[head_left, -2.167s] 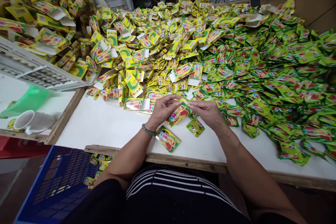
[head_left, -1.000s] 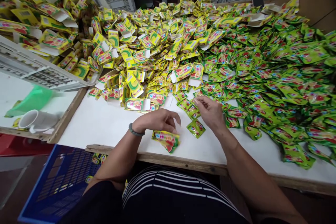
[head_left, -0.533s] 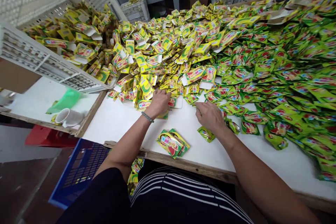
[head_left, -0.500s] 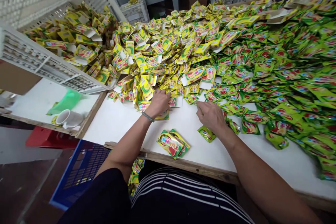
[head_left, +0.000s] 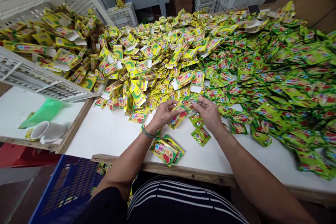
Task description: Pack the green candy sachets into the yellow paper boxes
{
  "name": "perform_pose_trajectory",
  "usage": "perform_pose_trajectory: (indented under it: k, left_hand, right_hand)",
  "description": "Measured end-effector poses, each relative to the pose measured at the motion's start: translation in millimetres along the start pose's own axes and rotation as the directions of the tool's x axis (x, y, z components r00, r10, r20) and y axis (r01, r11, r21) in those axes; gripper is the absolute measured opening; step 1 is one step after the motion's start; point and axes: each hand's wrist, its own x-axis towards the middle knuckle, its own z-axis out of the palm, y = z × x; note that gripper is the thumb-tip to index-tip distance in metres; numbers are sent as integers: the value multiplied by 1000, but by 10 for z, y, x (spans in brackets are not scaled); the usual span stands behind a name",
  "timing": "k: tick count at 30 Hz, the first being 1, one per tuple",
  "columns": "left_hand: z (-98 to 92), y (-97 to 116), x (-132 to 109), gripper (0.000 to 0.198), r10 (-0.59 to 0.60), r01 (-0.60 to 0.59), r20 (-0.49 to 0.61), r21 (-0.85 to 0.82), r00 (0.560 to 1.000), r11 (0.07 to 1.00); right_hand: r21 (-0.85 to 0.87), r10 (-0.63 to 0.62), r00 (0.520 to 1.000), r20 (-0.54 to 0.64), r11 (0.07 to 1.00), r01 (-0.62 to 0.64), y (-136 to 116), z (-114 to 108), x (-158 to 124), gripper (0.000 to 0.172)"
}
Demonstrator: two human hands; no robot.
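My left hand (head_left: 163, 114), with a beaded bracelet at the wrist, grips a small yellow-green printed box (head_left: 177, 119) tilted above the table. Across from it, my right hand (head_left: 209, 112) pinches a shiny green sachet (head_left: 189, 103) whose near end is close to the box's upper end. Whether the sachet is inside the box I cannot tell. Two flat boxes (head_left: 165, 151) overlap near the table's front edge. Below my right hand lie loose green sachets (head_left: 201, 135).
Yellow boxes (head_left: 131, 64) are heaped at the back left, spilling from a white plastic crate (head_left: 49, 84). A wide pile of green sachets (head_left: 275, 80) covers the right side. A white mug (head_left: 48, 131) and green plastic (head_left: 43, 112) lie left; a blue basket (head_left: 65, 182) is below.
My left hand has lifted a box from the heap's edge and moved right. My right hand has brought a sachet up to it. The view has shifted slightly right.
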Motion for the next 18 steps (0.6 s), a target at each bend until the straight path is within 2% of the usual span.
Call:
perform_pose_trajectory:
  k: [2, 8, 12, 16, 18]
  left_hand:
    - [23, -15, -4, 47, -40, 40, 1, -92, 999, 995]
    - [-33, 25, -25, 43, -109, 109, 10, -86, 994, 990]
    - [-98, 153, -124, 44, -187, 188, 21, -119, 982, 975]
    - [-78, 161, -125, 46, -143, 143, 14, -169, 990, 975]
    - [-55, 92, -69, 46, -103, 98, -14, -193, 995, 976]
  right_hand:
    - [-102, -11, 997, 75, 995, 19, -24, -27, -25, 35]
    - [-313, 27, 973, 228, 949, 47, -144, -79, -62, 36]
    - [-365, 112, 918, 381, 930, 38, -294, -80, -4, 41]
    - [-435, 119, 873, 473, 893, 114, -418, -53, 99, 42]
    - [-476, 123, 874, 470, 869, 134, -411, -14, 166, 40]
